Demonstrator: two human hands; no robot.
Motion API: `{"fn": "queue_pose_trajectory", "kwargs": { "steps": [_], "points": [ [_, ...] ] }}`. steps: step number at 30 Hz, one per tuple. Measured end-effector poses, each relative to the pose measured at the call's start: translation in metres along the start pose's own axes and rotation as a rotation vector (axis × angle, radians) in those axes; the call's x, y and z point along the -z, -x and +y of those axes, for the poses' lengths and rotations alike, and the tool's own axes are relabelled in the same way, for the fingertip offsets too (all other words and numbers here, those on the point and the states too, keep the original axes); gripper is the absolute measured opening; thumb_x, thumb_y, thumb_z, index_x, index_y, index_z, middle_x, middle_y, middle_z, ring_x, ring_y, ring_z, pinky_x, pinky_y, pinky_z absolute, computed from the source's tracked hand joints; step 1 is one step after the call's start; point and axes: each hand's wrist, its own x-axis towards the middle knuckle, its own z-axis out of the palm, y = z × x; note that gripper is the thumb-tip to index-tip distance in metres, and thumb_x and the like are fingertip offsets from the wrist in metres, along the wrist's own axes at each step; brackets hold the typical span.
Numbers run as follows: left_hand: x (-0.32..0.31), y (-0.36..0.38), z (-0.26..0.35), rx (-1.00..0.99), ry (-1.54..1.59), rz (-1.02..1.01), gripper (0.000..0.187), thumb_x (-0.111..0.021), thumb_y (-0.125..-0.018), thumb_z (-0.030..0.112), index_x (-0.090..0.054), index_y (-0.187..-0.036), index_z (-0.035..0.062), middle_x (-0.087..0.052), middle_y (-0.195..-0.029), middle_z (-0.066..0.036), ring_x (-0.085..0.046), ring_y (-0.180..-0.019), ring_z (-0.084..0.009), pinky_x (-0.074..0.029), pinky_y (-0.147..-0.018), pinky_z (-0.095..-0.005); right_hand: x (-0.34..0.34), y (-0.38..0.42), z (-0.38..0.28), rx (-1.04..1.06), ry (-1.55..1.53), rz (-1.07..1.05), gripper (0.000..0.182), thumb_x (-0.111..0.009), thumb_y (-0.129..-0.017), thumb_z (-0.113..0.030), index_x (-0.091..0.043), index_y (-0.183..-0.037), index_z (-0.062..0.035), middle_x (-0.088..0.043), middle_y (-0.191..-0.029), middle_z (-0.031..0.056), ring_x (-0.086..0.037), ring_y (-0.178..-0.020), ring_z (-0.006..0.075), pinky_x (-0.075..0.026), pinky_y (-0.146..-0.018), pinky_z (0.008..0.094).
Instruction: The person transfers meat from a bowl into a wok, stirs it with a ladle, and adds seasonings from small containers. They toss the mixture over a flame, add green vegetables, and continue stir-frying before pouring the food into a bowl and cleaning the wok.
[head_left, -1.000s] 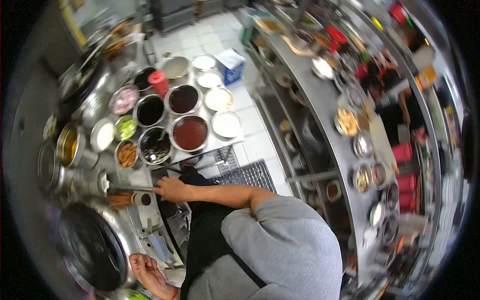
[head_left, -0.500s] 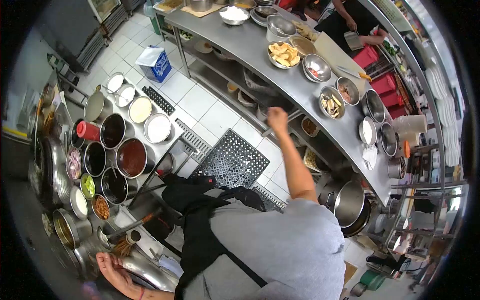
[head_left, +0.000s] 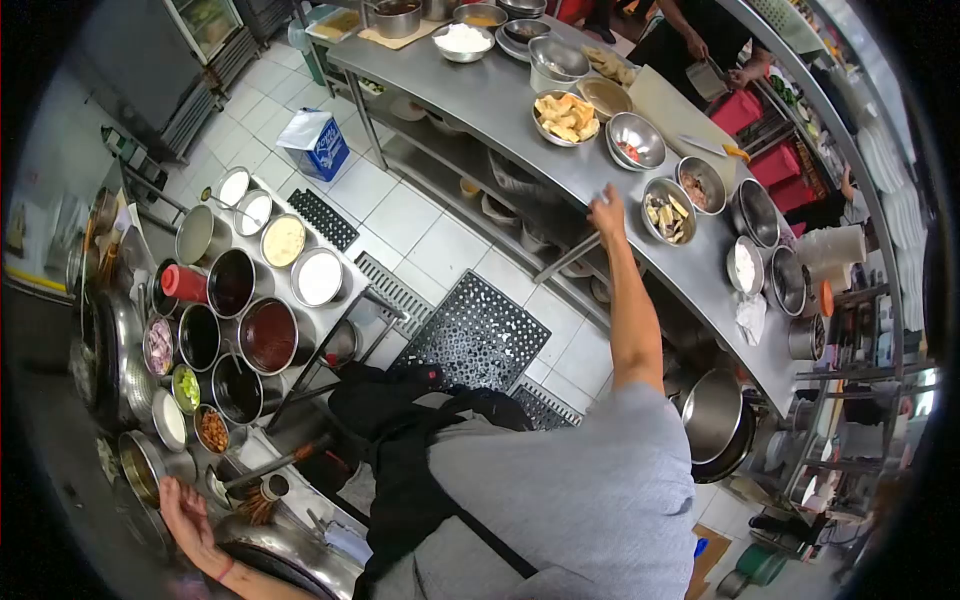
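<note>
My right hand (head_left: pixel 607 213) reaches over the front edge of the steel table (head_left: pixel 690 290), its fingers partly stretched out and nothing seen in them. Close to its right is a steel bowl of sliced mushroom-like pieces (head_left: pixel 668 214). Beyond it stand a bowl of yellow chunks (head_left: pixel 567 119) and a steel bowl with a few red bits (head_left: pixel 637 143). My left hand (head_left: pixel 186 515) hovers at lower left with loosely bent, parted fingers, holding nothing visible. It is nearest to a steel pot (head_left: pixel 140 462) and a bamboo brush (head_left: pixel 262 503).
Pots of dark sauce (head_left: pixel 238 385), red sauce (head_left: pixel 268 335) and white contents (head_left: pixel 320 277) crowd the left station. A black rubber mat (head_left: pixel 475 330) covers the tiled floor. A blue-and-white box (head_left: pixel 314 145) stands there. Across the table, another person's hand (head_left: pixel 697 45) is near a metal container (head_left: pixel 708 80).
My right hand has moved up and right to the table edge, its fingers opening from a fist. My left hand has shifted slightly left. The view has turned a little.
</note>
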Motion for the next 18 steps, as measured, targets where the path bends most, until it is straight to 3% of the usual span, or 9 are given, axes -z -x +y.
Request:
{"fn": "queue_pose_trajectory", "kwargs": {
  "steps": [1, 2, 5, 6, 9, 10, 14, 17, 18],
  "points": [
    [0.009, -0.015, -0.004, 0.037, 0.039, 0.069, 0.01, -0.06, -0.094, 0.016, -0.051, -0.095, 0.0119, -0.044, -0.072, 0.005, -0.04, -0.061, -0.0048, -0.032, -0.052, -0.0195, -0.006, -0.023, 0.011, -0.013, 0.101, 0.017, 0.059, -0.053, -0.08, -0.008, -0.041, -0.136, 0.0037, -0.059, -0.112, 0.02, -0.061, -0.077, 0.0235, -0.05, -0.066, 0.0325],
    [0.028, -0.033, -0.009, 0.03, 0.059, -0.004, 0.009, -0.06, -0.093, 0.016, -0.054, -0.099, 0.0117, -0.047, -0.074, 0.004, -0.042, -0.06, -0.0045, -0.034, -0.051, -0.0192, -0.009, -0.039, 0.02, -0.026, 0.199, 0.033, 0.069, -0.053, -0.076, -0.009, -0.034, -0.141, 0.0066, -0.053, -0.128, 0.026, -0.064, -0.091, 0.0318, -0.052, -0.08, 0.036],
    [0.037, -0.05, -0.005, 0.021, -0.009, 0.1, 0.009, -0.06, -0.093, 0.016, -0.053, -0.098, 0.0111, -0.047, -0.074, 0.004, -0.043, -0.058, -0.0044, -0.036, -0.048, -0.0196, -0.003, -0.057, 0.028, -0.023, 0.253, 0.128, 0.077, -0.054, -0.072, -0.01, -0.029, -0.142, 0.0099, -0.055, -0.124, 0.0291, -0.062, -0.1, 0.0379, -0.047, -0.093, 0.0377],
    [0.034, -0.047, -0.002, 0.016, -0.01, 0.101, 0.009, -0.06, -0.093, 0.016, -0.053, -0.098, 0.0111, -0.047, -0.074, 0.004, -0.043, -0.058, -0.0044, -0.036, -0.048, -0.0196, 0.001, -0.06, 0.03, -0.023, 0.248, 0.127, 0.077, -0.054, -0.072, -0.01, -0.029, -0.142, 0.0099, -0.055, -0.124, 0.0291, -0.062, -0.1, 0.0379, -0.047, -0.093, 0.0377],
    [0.025, -0.025, 0.016, -0.037, -0.015, 0.112, 0.009, -0.059, -0.094, 0.014, -0.053, -0.098, 0.0093, -0.048, -0.075, 0.003, -0.044, -0.057, -0.0043, -0.038, -0.045, -0.0193, 0.021, -0.051, 0.032, -0.179, 0.234, 0.116, 0.062, -0.055, -0.073, -0.011, -0.047, -0.133, 0.0046, -0.063, -0.113, 0.026, -0.063, -0.104, 0.0331, -0.046, -0.093, 0.0364],
    [0.031, -0.021, 0.019, -0.051, -0.01, 0.053, 0.009, -0.062, -0.093, 0.017, -0.055, -0.095, 0.0131, -0.049, -0.074, 0.006, -0.047, -0.06, -0.0038, -0.038, -0.047, -0.0196, 0.027, -0.048, 0.031, -0.22, 0.222, 0.18, 0.052, -0.056, -0.074, -0.01, -0.057, -0.124, 0.0027, -0.064, -0.112, 0.0244, -0.063, -0.104, 0.0325, -0.047, -0.092, 0.0364],
    [0.043, -0.013, 0.016, -0.058, -0.001, 0.111, 0.009, -0.061, -0.093, 0.018, -0.055, -0.095, 0.0127, -0.049, -0.074, 0.005, -0.047, -0.059, -0.0045, -0.038, -0.045, -0.0201, 0.055, -0.04, 0.011, -0.136, 0.403, 0.23, 0.04, -0.057, -0.072, -0.01, -0.066, -0.108, 0.0025, -0.067, -0.103, 0.0252, -0.064, -0.1, 0.0352, -0.048, -0.091, 0.0383],
    [0.052, -0.012, 0.011, -0.039, 0.017, 0.215, 0.01, -0.058, -0.095, 0.017, -0.051, -0.094, 0.0102, -0.045, -0.073, 0.003, -0.044, -0.057, -0.0049, -0.038, -0.041, -0.0207, 0.071, -0.05, 0.024, -0.119, 0.443, 0.338, 0.04, -0.058, -0.07, -0.012, -0.067, -0.106, 0.0024, -0.067, -0.101, 0.0246, -0.065, -0.097, 0.0353, -0.049, -0.09, 0.0386],
    [0.058, -0.012, 0.01, -0.032, 0.015, 0.178, 0.011, -0.059, -0.095, 0.018, -0.052, -0.095, 0.0102, -0.046, -0.073, 0.002, -0.044, -0.058, -0.005, -0.039, -0.041, -0.0206, 0.079, -0.062, 0.044, -0.109, 0.384, 0.368, 0.035, -0.059, -0.069, -0.014, -0.069, -0.098, 0.0029, -0.068, -0.095, 0.0257, -0.066, -0.093, 0.0358, -0.05, -0.086, 0.0392]
  ]
}}
